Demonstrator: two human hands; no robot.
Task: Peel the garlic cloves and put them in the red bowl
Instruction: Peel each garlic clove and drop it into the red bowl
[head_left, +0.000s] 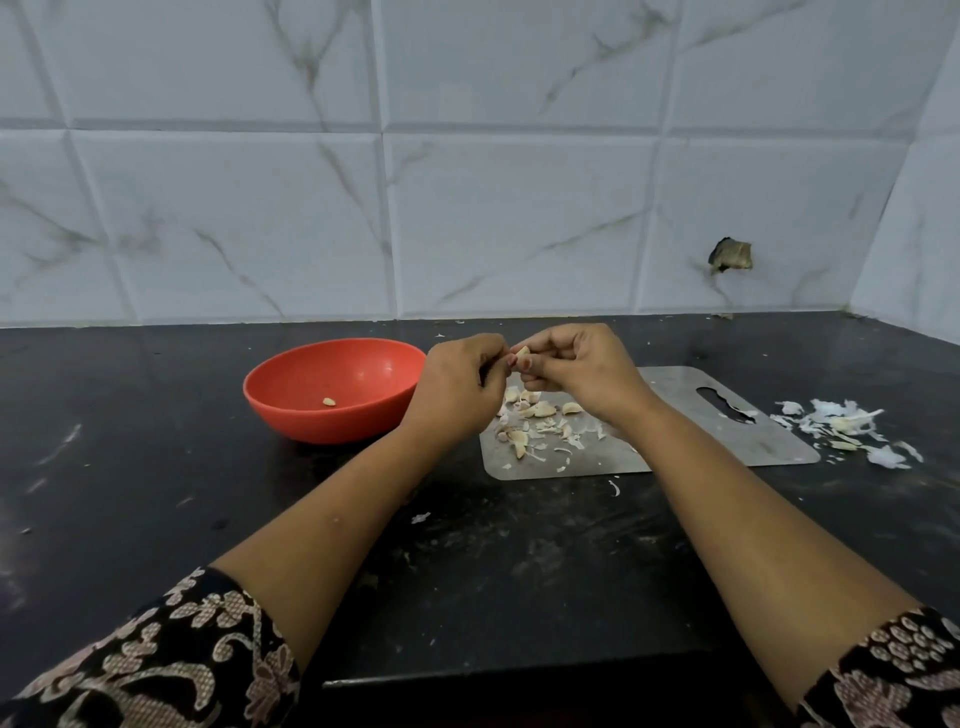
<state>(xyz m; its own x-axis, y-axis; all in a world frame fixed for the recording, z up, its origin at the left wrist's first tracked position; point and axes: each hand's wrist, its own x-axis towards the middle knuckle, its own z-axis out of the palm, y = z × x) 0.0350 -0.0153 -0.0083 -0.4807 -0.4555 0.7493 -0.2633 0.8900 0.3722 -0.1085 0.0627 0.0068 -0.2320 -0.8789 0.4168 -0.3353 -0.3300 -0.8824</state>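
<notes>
From the head camera, both hands meet in the air above the near-left end of the steel board (727, 431). My right hand (576, 371) grips one garlic clove (521, 355), its fingers (553, 343) curled round it with the pale tip poking out toward the left. My left hand (457, 387) is curled in against that tip and seems to pinch the skin there. Exactly where its nails bite is hidden behind the knuckles. I judge one hand steadies the clove while the other strips it, and working over the board lets the scraps fall onto it.

Below the hands, a loose pile of cloves (530, 415) lies on the board, mixed with bits of skin. Which of them are bare I cannot tell. The red bowl (322, 423) sits on the counter (156, 493) just left of the board, close beside my left wrist. A single peeled clove (329, 401) lies in its bottom, so most of the job looks undone. A heap of peelings (847, 423) lies off the board's right end, well apart from the bowl.

The drop into the bowl is a short move leftward over its near rim, with my left hand between the clove and the bowl. The tiled wall (467, 208) closes off the back, and the dark counter in front holds only stray flakes.
</notes>
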